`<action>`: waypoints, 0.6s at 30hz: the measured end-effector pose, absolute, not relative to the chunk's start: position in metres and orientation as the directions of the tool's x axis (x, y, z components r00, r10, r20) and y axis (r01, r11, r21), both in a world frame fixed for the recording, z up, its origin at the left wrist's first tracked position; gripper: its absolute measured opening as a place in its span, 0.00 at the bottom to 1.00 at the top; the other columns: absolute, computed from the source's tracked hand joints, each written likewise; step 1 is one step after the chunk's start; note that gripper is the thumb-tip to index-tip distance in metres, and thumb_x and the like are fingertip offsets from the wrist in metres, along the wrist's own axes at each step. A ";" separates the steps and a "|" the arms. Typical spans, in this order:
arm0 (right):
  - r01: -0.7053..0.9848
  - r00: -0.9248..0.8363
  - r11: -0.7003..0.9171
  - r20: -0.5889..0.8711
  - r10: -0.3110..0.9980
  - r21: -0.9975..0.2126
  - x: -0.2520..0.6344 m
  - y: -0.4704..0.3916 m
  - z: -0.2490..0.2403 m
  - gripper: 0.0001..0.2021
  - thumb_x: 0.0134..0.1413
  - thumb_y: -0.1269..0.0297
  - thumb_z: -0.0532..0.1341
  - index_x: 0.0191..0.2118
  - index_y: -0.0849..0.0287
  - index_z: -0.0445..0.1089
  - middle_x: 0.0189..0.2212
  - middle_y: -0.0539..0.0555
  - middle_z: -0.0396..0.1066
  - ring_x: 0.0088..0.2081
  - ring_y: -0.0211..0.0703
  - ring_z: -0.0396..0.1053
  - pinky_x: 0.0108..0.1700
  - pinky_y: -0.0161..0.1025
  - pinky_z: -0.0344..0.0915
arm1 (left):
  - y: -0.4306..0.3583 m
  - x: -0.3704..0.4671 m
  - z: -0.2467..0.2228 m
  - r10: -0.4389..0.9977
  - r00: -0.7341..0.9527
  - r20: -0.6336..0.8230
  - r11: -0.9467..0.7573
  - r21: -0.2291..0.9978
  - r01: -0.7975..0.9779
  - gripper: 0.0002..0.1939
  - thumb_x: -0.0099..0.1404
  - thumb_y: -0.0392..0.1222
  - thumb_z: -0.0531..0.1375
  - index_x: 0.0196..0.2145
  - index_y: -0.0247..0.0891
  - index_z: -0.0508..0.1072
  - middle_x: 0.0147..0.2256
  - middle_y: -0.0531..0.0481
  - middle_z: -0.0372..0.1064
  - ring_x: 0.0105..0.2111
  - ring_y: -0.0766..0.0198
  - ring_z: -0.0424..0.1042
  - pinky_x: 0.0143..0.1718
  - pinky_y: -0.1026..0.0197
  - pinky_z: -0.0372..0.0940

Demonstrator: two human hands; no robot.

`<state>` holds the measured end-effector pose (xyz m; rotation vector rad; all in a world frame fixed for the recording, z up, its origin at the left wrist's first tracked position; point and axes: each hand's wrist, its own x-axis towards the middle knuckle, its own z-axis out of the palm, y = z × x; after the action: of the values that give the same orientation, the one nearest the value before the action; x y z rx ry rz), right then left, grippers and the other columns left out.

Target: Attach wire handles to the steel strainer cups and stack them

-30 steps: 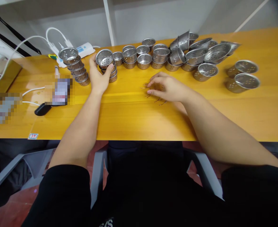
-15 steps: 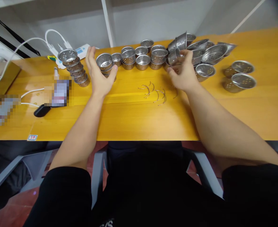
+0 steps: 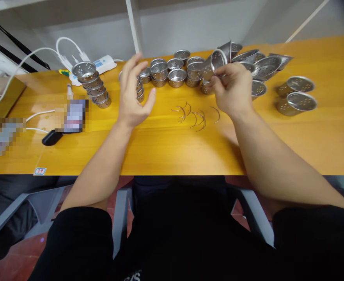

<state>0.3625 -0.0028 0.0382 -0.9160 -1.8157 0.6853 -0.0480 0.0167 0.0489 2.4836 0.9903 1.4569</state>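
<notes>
I've got a tilted, perforated silver metal cup (image 3: 209,68) in my right hand (image 3: 236,90); left hand (image 3: 132,100) spread, released, well back from the yellow wooden table's (image 3: 174,154) front edge!

blk obj (image 3: 52,137) nr phone (image 3: 75,116) | wht cbl (image 3: 56,46) bhd | no. tag (image 3: 40,171) @ tbl (image 3: 160,156) edge | gry chair arms (image 3: 119,218) below

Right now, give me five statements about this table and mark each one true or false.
1. The right hand holds a perforated metal cup. True.
2. The left hand grips a wire. False: it is spread open in front of a cup stack.
3. Thin curved wires lie on the table. True.
4. The numbered label sits at the table's back edge. False: it is at the front edge.
5. All the cups stand upright. False: the held one is tilted.
</notes>
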 end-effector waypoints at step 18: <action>0.387 -0.487 0.733 0.550 0.678 -0.560 0.285 -0.074 0.064 0.26 0.81 0.27 0.73 0.52 0.46 0.87 0.72 0.64 0.79 0.60 0.69 0.84 0.66 0.73 0.87 | 0.002 -0.021 0.037 0.555 0.681 0.477 -0.805 0.515 0.296 0.61 0.75 0.92 0.71 0.90 0.57 0.67 0.84 0.37 0.75 0.86 0.26 0.73 0.91 0.19 0.69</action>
<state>0.2849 -0.0735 0.0641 -0.8013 -2.1358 0.4659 -0.0207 0.0015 0.0372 2.4960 0.6642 0.8945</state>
